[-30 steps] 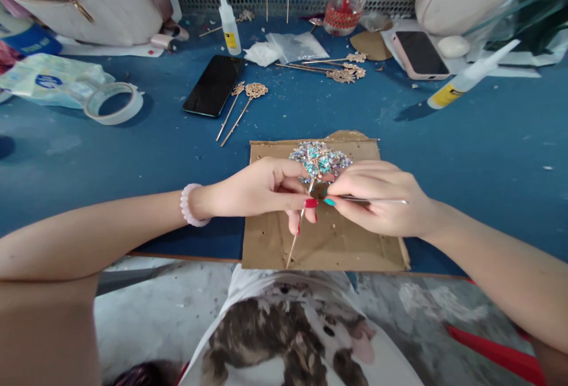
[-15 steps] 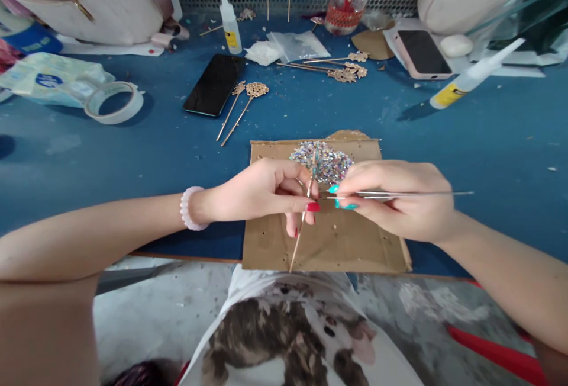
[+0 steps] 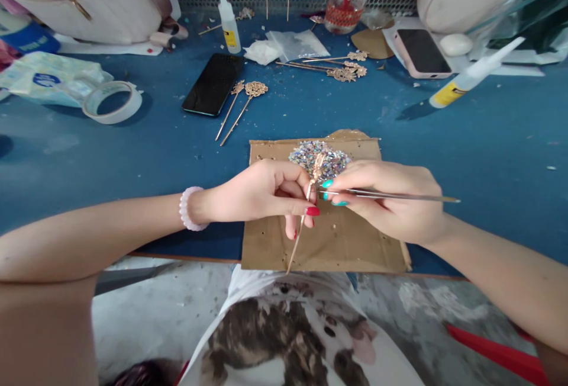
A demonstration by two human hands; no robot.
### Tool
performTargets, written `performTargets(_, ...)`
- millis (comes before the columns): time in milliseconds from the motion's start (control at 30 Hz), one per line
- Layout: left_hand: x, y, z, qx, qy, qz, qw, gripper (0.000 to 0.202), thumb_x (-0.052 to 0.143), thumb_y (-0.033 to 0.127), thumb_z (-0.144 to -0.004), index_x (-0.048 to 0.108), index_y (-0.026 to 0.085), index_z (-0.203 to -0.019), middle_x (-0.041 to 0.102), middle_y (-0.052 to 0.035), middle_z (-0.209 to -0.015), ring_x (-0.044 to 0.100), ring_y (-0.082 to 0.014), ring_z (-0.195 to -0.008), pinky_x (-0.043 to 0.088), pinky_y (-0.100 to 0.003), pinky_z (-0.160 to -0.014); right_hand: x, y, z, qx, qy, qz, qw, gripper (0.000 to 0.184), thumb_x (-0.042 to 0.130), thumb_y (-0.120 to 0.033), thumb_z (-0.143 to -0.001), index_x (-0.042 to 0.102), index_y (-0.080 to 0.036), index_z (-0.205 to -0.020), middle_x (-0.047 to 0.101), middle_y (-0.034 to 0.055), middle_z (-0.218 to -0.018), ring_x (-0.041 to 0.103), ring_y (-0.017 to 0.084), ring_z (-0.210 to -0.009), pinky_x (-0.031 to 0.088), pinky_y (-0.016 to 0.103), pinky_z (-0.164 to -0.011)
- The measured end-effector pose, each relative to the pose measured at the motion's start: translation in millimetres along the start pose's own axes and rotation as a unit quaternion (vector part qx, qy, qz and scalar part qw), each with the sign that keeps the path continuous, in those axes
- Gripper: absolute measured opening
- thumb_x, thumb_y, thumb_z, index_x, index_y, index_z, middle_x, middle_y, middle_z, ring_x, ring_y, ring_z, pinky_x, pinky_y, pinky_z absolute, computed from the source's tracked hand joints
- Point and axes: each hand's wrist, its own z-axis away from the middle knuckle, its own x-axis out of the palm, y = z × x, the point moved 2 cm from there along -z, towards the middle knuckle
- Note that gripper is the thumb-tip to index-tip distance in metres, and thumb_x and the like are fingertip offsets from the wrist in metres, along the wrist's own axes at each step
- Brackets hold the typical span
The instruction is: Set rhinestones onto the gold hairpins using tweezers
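Between the thumb and fingers of my left hand (image 3: 270,193) is a gold hairpin (image 3: 298,238), its ornate head up and its stem slanting down toward me. My right hand (image 3: 394,199) is closed around metal tweezers (image 3: 377,195), whose tips point left, close to the hairpin just below its head. Whether the tips touch it or grip anything I cannot make out. Behind both hands a heap of small glittering rhinestones (image 3: 306,152) lies on a piece of cardboard (image 3: 328,250), partly covered by the hairpin's head and my fingers.
Two gold hairpins (image 3: 248,102) lie beside a black phone (image 3: 213,85); several more hairpins (image 3: 346,71) lie farther back. Glue bottles (image 3: 228,25) stand at the back left and tilted at the right (image 3: 470,78). A tape roll (image 3: 113,103) is at the left, a pink-cased phone (image 3: 421,53) at the back right.
The hairpin's head has turned, so more of its gold face shows. My right hand and the tweezers have shifted slightly left, closer to it.
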Motion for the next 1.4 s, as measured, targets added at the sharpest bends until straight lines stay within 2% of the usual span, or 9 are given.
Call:
performTargets(167, -0.3, 0, -1, 0.001, -0.006, 0.010, 1.000, 0.010, 0.061, 0.015, -0.088, 0.051, 0.015, -0.084, 0.071, 0.0015, -0.075, 0.069, -0.0086, -0.055, 0.056, -0.017, -0.058, 1, 1, 0, -0.010, 0.012, -0.016, 1.000, 0.005, 0.063, -0.014, -0.087, 0.063, -0.017, -0.090, 0.070, 0.0010, -0.080, 0.065, 0.010, -0.073, 0.051, 0.023, -0.067)
performTargets(400, -0.6, 1, -1, 0.003, -0.013, 0.011, 1.000, 0.010, 0.060, 0.013, -0.088, 0.050, 0.015, -0.084, 0.070, 0.0017, -0.074, 0.069, -0.0073, -0.054, 0.053, -0.014, -0.056, 3, 3, 1, -0.023, -0.003, -0.041, 0.999, 0.008, 0.063, -0.010, -0.086, 0.063, -0.017, -0.091, 0.071, 0.0018, -0.082, 0.066, 0.011, -0.074, 0.053, 0.024, -0.067)
performTargets(667, -0.1, 1, -1, 0.005, -0.016, 0.001, 1.000, 0.009, 0.059, 0.013, -0.088, 0.051, 0.014, -0.085, 0.070, 0.0015, -0.074, 0.068, -0.0071, -0.054, 0.053, -0.014, -0.057, 2, 1, 0, -0.032, 0.027, -0.021, 0.999, 0.010, 0.065, -0.009, -0.084, 0.063, -0.016, -0.090, 0.071, 0.0010, -0.080, 0.065, 0.010, -0.075, 0.053, 0.024, -0.070)
performTargets(967, -1.6, 0, 0, 0.013, -0.034, -0.017, 0.999, 0.005, 0.057, 0.014, -0.089, 0.053, 0.013, -0.092, 0.069, -0.0024, -0.080, 0.069, -0.0087, -0.058, 0.055, -0.018, -0.059, 4, -3, 0, -0.044, -0.018, -0.032, 0.998, 0.003, 0.062, -0.016, -0.088, 0.062, -0.014, -0.090, 0.070, 0.0038, -0.079, 0.066, 0.012, -0.074, 0.055, 0.027, -0.070)
performTargets(1300, -1.4, -2, 1, 0.005, -0.046, -0.035, 0.998, 0.007, 0.058, 0.018, -0.090, 0.053, 0.015, -0.093, 0.070, -0.0023, -0.080, 0.069, -0.0089, -0.058, 0.052, -0.017, -0.058, 2, -9, -1, -0.093, -0.005, 0.065, 0.993, 0.006, 0.064, -0.013, -0.086, 0.061, -0.014, -0.092, 0.070, 0.0035, -0.079, 0.063, 0.012, -0.072, 0.055, 0.028, -0.069)
performTargets(1400, -1.2, -2, 2, 0.002, -0.044, -0.048, 0.998, 0.008, 0.058, 0.020, -0.090, 0.052, 0.016, -0.091, 0.071, -0.0026, -0.080, 0.069, -0.0095, -0.057, 0.052, -0.018, -0.058, -1, -12, 0, -0.123, 0.008, 0.087, 0.989, 0.011, 0.067, -0.009, -0.082, 0.061, -0.011, -0.091, 0.070, 0.0053, -0.077, 0.062, 0.013, -0.070, 0.055, 0.029, -0.064)
